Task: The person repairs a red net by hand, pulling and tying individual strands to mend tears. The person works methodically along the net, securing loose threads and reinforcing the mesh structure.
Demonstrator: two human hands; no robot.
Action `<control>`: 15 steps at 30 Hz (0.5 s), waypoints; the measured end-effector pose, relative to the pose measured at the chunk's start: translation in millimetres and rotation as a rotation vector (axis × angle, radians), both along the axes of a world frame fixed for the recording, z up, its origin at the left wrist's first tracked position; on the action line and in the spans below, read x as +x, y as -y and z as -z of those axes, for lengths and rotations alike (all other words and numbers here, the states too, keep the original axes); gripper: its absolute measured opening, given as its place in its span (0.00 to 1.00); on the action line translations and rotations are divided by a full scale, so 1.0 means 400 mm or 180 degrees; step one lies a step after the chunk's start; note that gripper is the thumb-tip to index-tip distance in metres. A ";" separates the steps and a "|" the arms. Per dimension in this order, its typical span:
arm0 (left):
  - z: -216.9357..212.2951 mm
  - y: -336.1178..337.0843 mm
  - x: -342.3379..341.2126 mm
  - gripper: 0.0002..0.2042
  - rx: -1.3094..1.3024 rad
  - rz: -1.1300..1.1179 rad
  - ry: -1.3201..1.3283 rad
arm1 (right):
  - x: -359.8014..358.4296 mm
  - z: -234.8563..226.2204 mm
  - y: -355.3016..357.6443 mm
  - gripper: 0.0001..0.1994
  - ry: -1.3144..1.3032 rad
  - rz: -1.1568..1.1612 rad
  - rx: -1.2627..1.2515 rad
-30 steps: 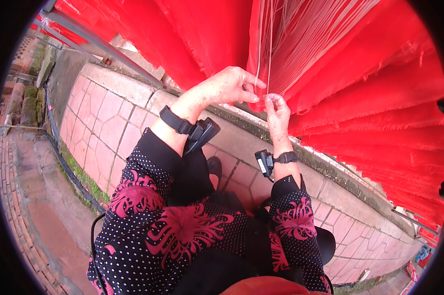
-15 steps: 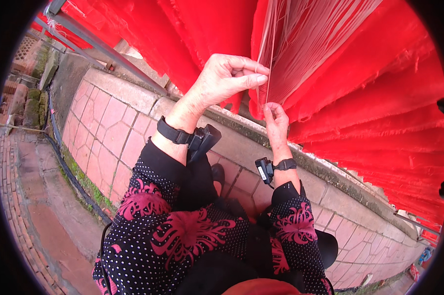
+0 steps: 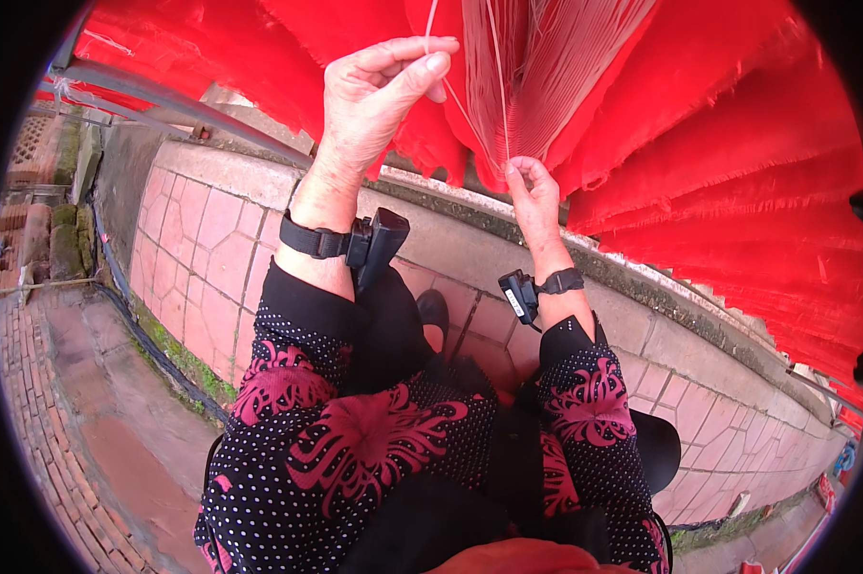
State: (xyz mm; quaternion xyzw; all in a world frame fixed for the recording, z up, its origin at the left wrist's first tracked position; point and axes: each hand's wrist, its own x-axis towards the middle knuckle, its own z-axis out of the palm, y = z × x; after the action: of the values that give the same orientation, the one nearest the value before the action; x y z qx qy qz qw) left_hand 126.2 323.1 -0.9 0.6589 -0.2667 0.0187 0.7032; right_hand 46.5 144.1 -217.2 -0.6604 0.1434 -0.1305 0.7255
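Observation:
My left hand is raised at the front of the hanging red cloth, thumb and forefinger pinching a thin pale cord. Above these fingers the cord runs up out of view; below them a strand slants toward my other hand. Lower and to the right, my right hand has its fingertips pressed together at the bottom of a fan of fine pale threads, where strands come together. What exactly lies between those fingertips is too small to make out. A second pale cord hangs among the threads.
More red folds with frayed edges hang to both sides. A metal rail crosses at the upper left. Below the cloth runs a stone kerb beside pink paving. A dark hose lies along the mossy edge at left.
My left hand has moved up and left, drawing the pale cord away from the threads. My right hand has shifted slightly upward, still pinched at the threads' lower end.

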 end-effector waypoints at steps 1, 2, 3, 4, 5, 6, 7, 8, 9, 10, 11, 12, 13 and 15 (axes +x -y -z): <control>0.000 0.000 0.000 0.12 -0.0029 -0.0008 -0.0035 | 0.000 -0.002 -0.001 0.06 0.0079 0.0000 -0.0057; 0.000 0.000 0.000 0.12 -0.0063 -0.0001 -0.0082 | 0.001 -0.003 -0.002 0.07 0.0100 0.0007 -0.0092; 0.001 -0.001 0.002 0.12 -0.0097 0.0004 -0.0127 | 0.001 -0.005 -0.003 0.07 0.0065 0.0036 -0.0115; 0.005 0.002 0.002 0.14 0.0017 -0.0131 -0.0017 | 0.001 -0.006 -0.005 0.08 0.0189 0.0010 -0.0132; 0.009 0.003 0.004 0.15 0.0104 -0.0255 0.0054 | 0.001 -0.007 -0.008 0.09 0.0254 0.0007 -0.0135; 0.013 0.004 0.006 0.16 0.0193 -0.0379 0.0125 | -0.001 -0.008 -0.011 0.10 0.0317 0.0004 -0.0136; 0.018 0.006 0.008 0.18 0.0283 -0.0501 0.0194 | -0.003 -0.008 -0.014 0.10 0.0289 -0.0010 -0.0157; 0.023 0.008 0.012 0.18 0.0366 -0.0551 0.0306 | -0.004 -0.008 -0.015 0.11 0.0262 -0.0025 -0.0180; 0.028 0.009 0.015 0.18 0.0445 -0.0604 0.0421 | -0.006 -0.007 -0.016 0.12 0.0238 -0.0042 -0.0205; 0.034 0.011 0.018 0.19 0.0523 -0.0658 0.0536 | -0.007 -0.005 -0.017 0.12 0.0195 -0.0098 -0.0199; 0.040 0.013 0.021 0.19 0.0657 -0.0726 0.0634 | -0.007 -0.003 -0.017 0.12 0.0152 -0.0155 -0.0195; 0.047 0.017 0.022 0.20 0.0790 -0.0795 0.0734 | -0.008 -0.001 -0.016 0.12 0.0066 -0.0197 -0.0174; 0.054 0.020 0.023 0.20 0.0924 -0.0865 0.0831 | -0.008 0.001 -0.015 0.11 0.0080 -0.0233 -0.0231; 0.062 0.020 0.023 0.19 0.1773 -0.1316 0.1260 | -0.008 0.004 -0.012 0.10 -0.0090 -0.0269 -0.0286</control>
State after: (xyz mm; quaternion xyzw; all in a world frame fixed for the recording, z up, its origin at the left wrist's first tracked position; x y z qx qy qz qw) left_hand 135.6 315.2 -25.9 0.8478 -0.2536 0.2134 0.4140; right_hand 43.1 148.8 -218.8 -0.6995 0.1196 -0.0967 0.6978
